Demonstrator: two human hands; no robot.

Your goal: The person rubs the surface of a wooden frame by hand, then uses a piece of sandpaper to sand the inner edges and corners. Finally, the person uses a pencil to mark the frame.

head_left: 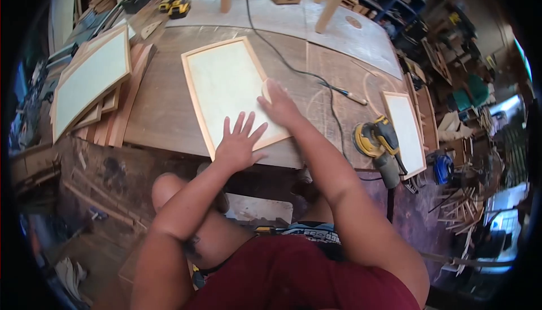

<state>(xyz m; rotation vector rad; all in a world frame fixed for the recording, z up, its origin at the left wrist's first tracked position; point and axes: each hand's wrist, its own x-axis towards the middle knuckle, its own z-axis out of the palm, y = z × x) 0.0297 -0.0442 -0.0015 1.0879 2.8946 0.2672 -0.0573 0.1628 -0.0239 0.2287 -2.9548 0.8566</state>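
A wood-framed panel (217,78) with a pale cream face lies at an angle on the workbench, its near end by the front edge. My left hand (238,147) rests on the panel's lower part, palm down with fingers spread. At the panel's right side, my right hand (279,106) curls over a small pale tan piece (265,91), pressed along the frame; I cannot tell what the piece is. The thumb points inward across the cream face, and the other fingers are largely hidden.
A yellow and black sander (372,138) sits right of the panel, beside another framed panel (405,132). A black cord (282,64) crosses the bench past a wooden-handled tool (351,97). Stacked framed panels (93,78) stand left; a cordless drill (174,2) is at the back.
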